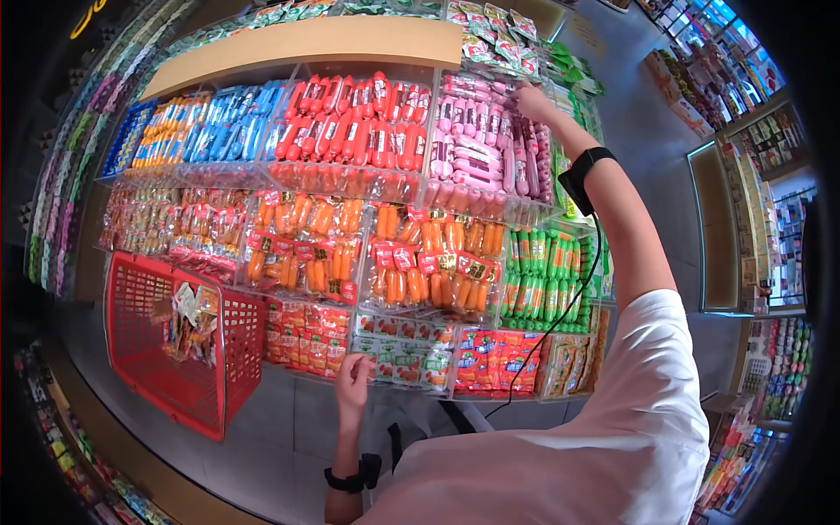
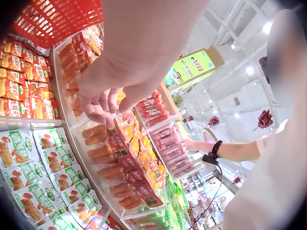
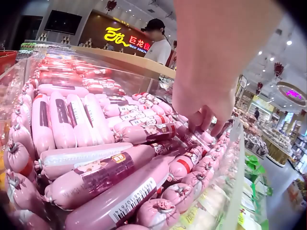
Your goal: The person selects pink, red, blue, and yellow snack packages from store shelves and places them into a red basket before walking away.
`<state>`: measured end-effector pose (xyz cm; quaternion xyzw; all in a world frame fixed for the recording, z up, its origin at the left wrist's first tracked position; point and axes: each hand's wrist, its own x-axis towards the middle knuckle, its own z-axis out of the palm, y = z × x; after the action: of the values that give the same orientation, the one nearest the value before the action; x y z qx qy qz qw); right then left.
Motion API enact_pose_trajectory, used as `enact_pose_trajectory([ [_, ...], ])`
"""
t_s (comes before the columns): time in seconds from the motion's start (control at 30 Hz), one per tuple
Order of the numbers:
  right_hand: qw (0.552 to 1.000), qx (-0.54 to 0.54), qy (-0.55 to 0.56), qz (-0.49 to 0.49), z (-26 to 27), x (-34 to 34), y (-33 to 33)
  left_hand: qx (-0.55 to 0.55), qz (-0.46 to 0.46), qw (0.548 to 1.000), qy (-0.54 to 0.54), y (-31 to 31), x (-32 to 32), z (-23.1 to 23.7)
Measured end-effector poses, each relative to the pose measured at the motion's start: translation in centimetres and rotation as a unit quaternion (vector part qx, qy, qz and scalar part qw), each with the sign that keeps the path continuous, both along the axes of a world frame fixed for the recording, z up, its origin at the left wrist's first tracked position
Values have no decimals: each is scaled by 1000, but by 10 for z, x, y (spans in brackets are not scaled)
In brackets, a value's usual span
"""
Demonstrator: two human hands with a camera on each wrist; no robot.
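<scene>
My right hand [image 1: 531, 101] reaches to the far right part of the bin of pink sausages. In the right wrist view its curled fingers [image 3: 206, 120] pinch a pink sausage [image 3: 191, 136] that lies among the others, the fingertips partly hidden behind the hand. Other pink sausages [image 3: 103, 172] with dark labels and tied ends fill the bin around it. My left hand [image 1: 353, 378] hangs loosely curled and holds nothing, over the front row of green-and-white snack packets [image 1: 398, 350]. In the left wrist view it hangs before packs of orange sausages [image 2: 100, 155].
A red shopping basket [image 1: 229, 376] with several packaged snacks stands at the left. Clear dividers separate bins of red sausages [image 1: 337, 140], blue packets [image 1: 232, 122] and green packets [image 1: 534, 271]. A black cable [image 1: 573, 302] hangs from the right wrist. A person in a cap [image 3: 156, 45] stands beyond.
</scene>
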<state>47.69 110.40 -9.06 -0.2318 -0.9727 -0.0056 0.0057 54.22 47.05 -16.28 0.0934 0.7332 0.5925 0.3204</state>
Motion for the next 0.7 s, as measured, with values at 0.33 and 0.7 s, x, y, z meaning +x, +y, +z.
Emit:
enact_pose_trajectory([
  [0.33,997,-65,36,-24,65,46,-21,1,11,1000,-20,-17,-1,17],
  [0.7,995,-78,12,53,19,75,-106,-18,-35,999,13,-7,1,36],
])
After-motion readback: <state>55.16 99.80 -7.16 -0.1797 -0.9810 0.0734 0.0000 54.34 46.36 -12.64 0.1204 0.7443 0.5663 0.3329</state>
